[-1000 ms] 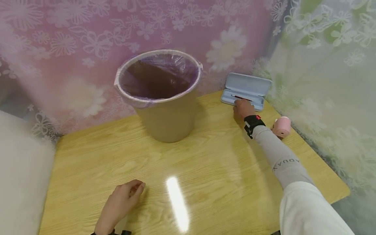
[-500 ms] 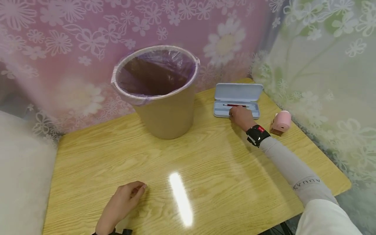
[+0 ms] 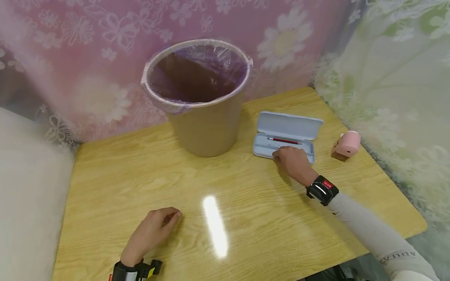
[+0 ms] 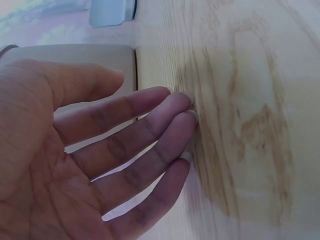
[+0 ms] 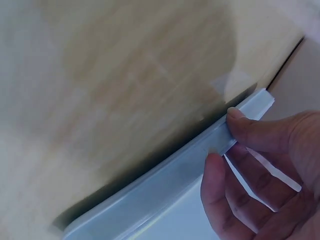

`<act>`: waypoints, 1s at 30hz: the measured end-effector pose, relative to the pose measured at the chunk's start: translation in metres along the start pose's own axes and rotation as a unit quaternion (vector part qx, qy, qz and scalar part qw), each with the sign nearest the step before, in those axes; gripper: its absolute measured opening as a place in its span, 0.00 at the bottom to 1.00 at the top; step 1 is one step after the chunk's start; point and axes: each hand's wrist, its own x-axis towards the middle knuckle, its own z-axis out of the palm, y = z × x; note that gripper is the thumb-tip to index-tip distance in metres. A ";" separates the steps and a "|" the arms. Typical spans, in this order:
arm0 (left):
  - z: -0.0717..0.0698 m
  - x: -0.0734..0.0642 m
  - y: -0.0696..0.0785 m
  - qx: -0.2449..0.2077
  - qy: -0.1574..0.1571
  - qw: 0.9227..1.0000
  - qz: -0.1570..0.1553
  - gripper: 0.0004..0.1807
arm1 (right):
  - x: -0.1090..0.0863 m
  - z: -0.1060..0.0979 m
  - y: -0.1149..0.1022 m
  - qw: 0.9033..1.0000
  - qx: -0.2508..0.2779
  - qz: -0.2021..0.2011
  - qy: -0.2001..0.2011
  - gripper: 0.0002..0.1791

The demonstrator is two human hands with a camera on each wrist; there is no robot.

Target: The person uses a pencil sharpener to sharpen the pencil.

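A light blue pencil case [image 3: 263, 148] lies with its lid raised at the right of the table. Inside it is a dark red pencil [image 3: 285, 141]. My right hand [image 3: 295, 164] grips the case's near wall; in the right wrist view the thumb presses the outer side of the wall [image 5: 150, 185], with the fingers on the inner side. Low on the left, my left hand [image 3: 152, 230] rests at the table, fingers loosely bent. The left wrist view shows nothing in that hand [image 4: 110, 135].
Behind, near the wall, stands a tall beige bin [image 3: 207, 132] with a purple liner. A pink pencil sharpener [image 3: 348, 143] sits to the right of the case. The wooden table [image 3: 133, 175] meets flowered curtains at the back.
The right hand has drawn the open pencil case toward the near side of the table, away from the back edge. The left hand has stayed where it was.
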 end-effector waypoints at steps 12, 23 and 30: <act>0.018 0.024 0.022 0.065 0.063 0.994 0.060 0.10 | -0.026 0.014 -0.060 0.997 0.018 -0.075 0.022 0.03; 0.054 0.083 0.063 0.269 0.136 0.919 0.253 0.21 | -0.032 0.026 -0.107 0.987 0.021 -0.153 0.040 0.04; 0.061 0.091 0.060 0.270 0.145 0.913 0.269 0.06 | -0.036 0.027 -0.124 0.984 0.054 -0.166 0.028 0.05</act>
